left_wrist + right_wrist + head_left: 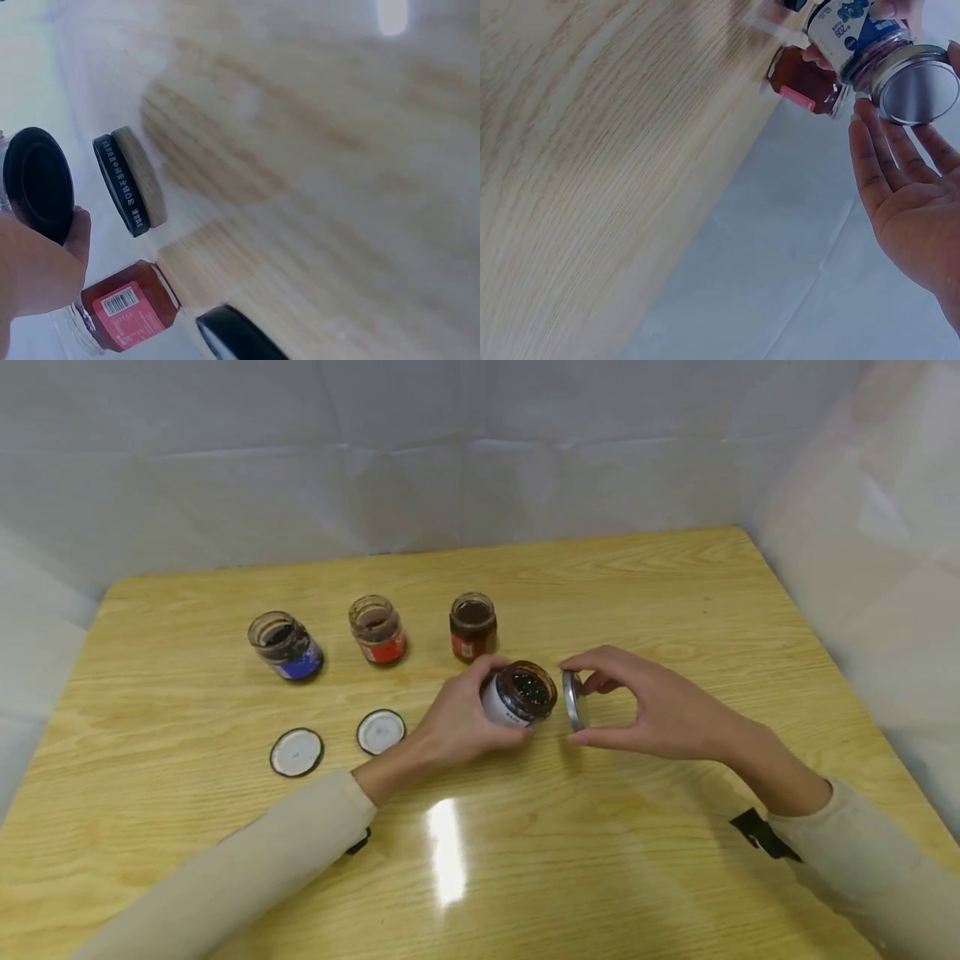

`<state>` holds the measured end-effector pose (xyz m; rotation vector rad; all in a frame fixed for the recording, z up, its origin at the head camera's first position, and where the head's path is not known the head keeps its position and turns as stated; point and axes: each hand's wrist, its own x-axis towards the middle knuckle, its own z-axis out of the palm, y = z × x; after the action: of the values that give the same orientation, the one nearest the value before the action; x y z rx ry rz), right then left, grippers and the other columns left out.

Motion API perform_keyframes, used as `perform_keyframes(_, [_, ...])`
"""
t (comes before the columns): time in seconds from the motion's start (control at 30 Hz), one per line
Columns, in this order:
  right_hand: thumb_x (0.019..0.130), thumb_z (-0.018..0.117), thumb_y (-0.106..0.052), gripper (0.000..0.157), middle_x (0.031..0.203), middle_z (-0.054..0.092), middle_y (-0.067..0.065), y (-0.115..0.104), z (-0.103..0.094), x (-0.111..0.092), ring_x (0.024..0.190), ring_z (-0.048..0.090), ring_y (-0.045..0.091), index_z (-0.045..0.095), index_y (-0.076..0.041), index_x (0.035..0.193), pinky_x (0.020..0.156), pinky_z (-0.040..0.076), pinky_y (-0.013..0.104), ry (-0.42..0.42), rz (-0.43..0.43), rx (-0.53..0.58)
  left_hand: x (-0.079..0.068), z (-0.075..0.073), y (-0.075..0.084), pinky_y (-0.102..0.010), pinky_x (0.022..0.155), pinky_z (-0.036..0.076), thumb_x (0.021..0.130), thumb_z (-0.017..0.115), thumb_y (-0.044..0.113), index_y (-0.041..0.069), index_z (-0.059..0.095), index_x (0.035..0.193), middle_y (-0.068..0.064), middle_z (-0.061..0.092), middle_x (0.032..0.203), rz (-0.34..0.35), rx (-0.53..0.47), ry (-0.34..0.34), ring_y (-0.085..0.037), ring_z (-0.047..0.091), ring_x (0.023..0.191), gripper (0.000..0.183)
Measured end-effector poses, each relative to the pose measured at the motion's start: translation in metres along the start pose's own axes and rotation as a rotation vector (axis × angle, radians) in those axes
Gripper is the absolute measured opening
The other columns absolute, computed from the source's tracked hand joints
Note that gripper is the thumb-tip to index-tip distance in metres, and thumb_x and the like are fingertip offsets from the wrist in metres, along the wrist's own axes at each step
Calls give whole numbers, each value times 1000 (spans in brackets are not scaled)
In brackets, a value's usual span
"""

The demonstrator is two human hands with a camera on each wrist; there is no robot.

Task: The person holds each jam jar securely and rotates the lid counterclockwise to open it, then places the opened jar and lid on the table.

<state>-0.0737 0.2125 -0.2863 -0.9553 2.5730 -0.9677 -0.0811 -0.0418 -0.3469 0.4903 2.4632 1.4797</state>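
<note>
My left hand [468, 714] grips an open glass jar [498, 706] by its side, the jar tilted with its mouth toward the right. Dark contents show inside, and the right wrist view shows a white and blue label [859, 30] on it. Just right of the mouth, my right hand [660, 706] pinches a silver metal lid [572, 702] on edge between thumb and fingers. A narrow gap separates lid and jar rim in the head view. In the right wrist view the lid's round face [919, 94] overlaps the jar's mouth.
Behind the hands stand three uncovered jars: one with a blue label [300, 662], one with a red label [386, 649] and a darker one [473, 631]. Two lids, a left one [297, 752] and a right one [380, 732], lie on the wooden table [570, 877] near the left forearm.
</note>
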Motion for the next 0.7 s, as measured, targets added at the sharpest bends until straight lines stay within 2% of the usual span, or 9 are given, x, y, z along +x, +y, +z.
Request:
perform_keyframes(0.33, [83, 76, -33, 62, 130, 50, -3, 6, -2, -12, 106, 57, 20, 48, -20, 137, 89, 47, 45, 34, -6, 26, 24, 9, 3, -33, 83, 48, 66, 84, 26, 11, 44, 129, -6, 58, 112, -6, -4, 31, -19, 58, 95, 76])
perform_keyframes(0.7, [82, 77, -31, 63, 127, 52, -3, 12, -1, -17, 105, 58, 19, 48, -20, 136, 88, 47, 46, 61, 2, 18, 37, 21, 1, -32, 85, 47, 68, 83, 24, 8, 42, 128, -8, 58, 113, -3, 6, 51, -18, 58, 97, 74])
